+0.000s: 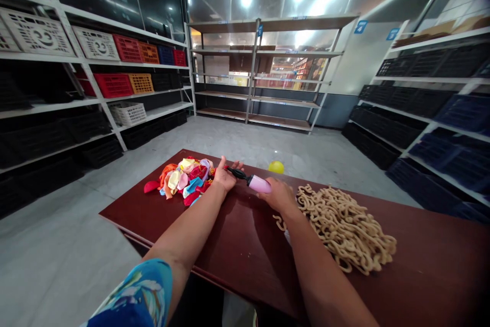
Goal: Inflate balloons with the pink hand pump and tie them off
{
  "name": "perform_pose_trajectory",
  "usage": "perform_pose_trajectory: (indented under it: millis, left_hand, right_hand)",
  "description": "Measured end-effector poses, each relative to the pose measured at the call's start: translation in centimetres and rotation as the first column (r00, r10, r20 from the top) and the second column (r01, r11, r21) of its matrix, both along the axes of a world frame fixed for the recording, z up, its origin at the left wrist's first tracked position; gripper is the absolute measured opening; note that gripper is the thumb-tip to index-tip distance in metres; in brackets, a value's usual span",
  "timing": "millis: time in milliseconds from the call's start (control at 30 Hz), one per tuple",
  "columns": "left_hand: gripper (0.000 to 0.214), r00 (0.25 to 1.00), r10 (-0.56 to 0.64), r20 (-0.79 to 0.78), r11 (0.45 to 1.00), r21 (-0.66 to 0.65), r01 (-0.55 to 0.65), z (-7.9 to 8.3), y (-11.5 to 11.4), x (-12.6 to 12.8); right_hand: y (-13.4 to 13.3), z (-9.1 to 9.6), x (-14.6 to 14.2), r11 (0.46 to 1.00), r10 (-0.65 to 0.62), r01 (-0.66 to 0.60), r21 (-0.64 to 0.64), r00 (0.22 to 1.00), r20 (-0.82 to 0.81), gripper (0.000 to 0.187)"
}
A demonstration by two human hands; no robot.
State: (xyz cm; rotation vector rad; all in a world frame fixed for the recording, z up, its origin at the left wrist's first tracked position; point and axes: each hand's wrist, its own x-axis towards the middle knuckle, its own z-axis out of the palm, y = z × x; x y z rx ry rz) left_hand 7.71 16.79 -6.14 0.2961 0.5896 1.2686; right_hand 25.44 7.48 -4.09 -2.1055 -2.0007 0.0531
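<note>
My right hand (pixel 279 194) is closed round the pink barrel of a hand pump (pixel 260 184) with a black front end, held above the table. My left hand (pixel 226 176) is palm up at the pump's tip, thumb raised and fingers apart. A small red bit shows at the tip; I cannot tell whether it is a balloon. Left of this hand lies a heap of limp, many-coloured balloons (pixel 174 180), with a red one (pixel 151 186) at its edge. A yellow round balloon (pixel 276 167) shows at the table's far edge. Beside my right forearm is a pile of beige curly cord-like pieces (pixel 344 225).
The dark red table (pixel 233 245) stands before me on a grey floor (pixel 214 135). Shelving with white, red, yellow and black crates (pixel 113 85) lines the left. A metal rack (pixel 250 82) stands at the back, and dark crates (pixel 401 102) fill shelves on the right.
</note>
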Motion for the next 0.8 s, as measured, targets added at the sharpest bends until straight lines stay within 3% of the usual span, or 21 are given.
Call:
perform_pose_trajectory:
  millis: [133, 300, 467, 633, 800]
  left_hand:
    - [0.018, 0.992, 0.09, 0.092, 0.996, -0.021, -0.088, -0.6, 0.2, -0.1]
    - [0.018, 0.972, 0.081, 0.223, 0.992, 0.076, -0.1, -1.4, 0.1, -0.1]
    - [0.014, 0.977, -0.009, 0.214, 0.99, 0.14, -0.022, -1.6, -0.9, 0.3]
    - [0.003, 0.979, -0.09, 0.185, 0.978, 0.205, 0.051, -0.7, -1.7, 0.5]
    - [0.018, 0.969, -0.155, 0.193, 0.964, 0.246, 0.105, 0.1, -1.9, -0.3]
  right_hand:
    - [-0.1, -0.1, -0.1, 0.999, 0.036, -0.037, -0.004, 0.999, -0.015, 0.045]
    - [-0.1, -0.3, -0.3, 0.998, 0.068, -0.067, 0.003, 0.997, -0.032, 0.046]
    - [-0.1, -0.6, -0.4, 0.994, 0.075, -0.072, 0.083, 0.997, -0.031, 0.045]
    - [0.3, -1.0, -0.5, 0.99, 0.107, -0.096, 0.102, 0.989, -0.103, 0.045]
    - [0.3, -0.9, -0.5, 0.985, 0.127, -0.11, 0.13, 0.984, -0.129, 0.043]
